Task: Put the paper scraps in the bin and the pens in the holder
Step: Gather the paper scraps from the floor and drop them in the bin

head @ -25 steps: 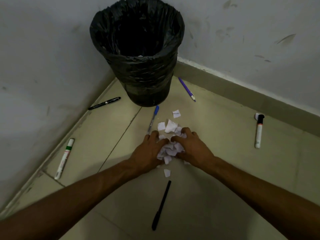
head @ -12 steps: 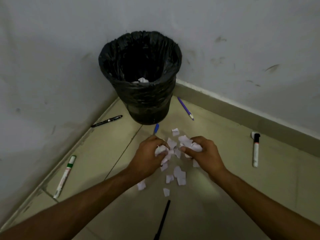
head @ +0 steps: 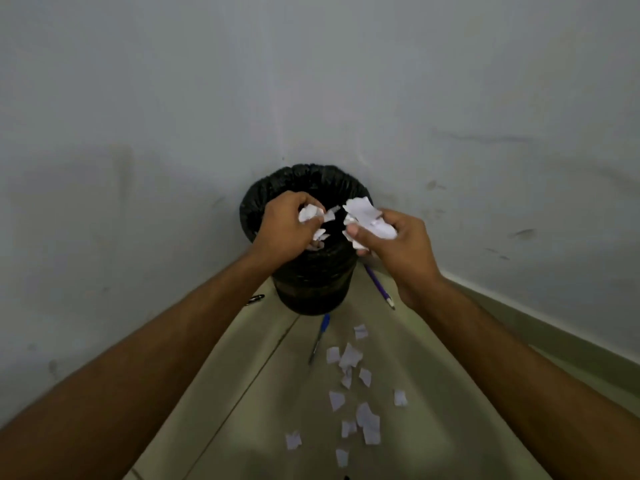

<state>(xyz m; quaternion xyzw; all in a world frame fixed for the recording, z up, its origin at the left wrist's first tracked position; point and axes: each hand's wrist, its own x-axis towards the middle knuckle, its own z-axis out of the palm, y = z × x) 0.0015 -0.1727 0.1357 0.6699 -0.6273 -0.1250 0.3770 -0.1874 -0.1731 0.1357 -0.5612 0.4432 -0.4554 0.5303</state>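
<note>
Head view. I have both hands raised off the floor and over the mouth of the bin (head: pixel 277 192), a black-lined bucket standing in the corner of the walls. One second ago both hands were pressed on a heap of paper on the tiles; half a second ago they were lifting it, with pieces falling. The left hand (head: pixel 284 230) is now curled closed around a small wad of paper scraps (head: pixel 309 213), with one or two pieces hanging below the fingers inside the rim. The right hand (head: pixel 398 244) is closed on a larger wad, the thumb clamping it from the front; this bunch sits at the right edge of the rim, partly outside the opening.

The lift has cost part of the load: about a dozen loose scraps (head: pixel 349 356) now lie in a trail on the floor (head: pixel 433 393) between me and the bin. I judge the first handful ready to drop, the right hand needing a small move inward first, and a second gathering pass still due.

The pens are untouched: a blue pen (head: pixel 320 337) lies just before the bin, a purple pen (head: pixel 377 285) to its right by the skirting, and the end of a black pen (head: pixel 255 298) shows at the left. No holder is in view.
</note>
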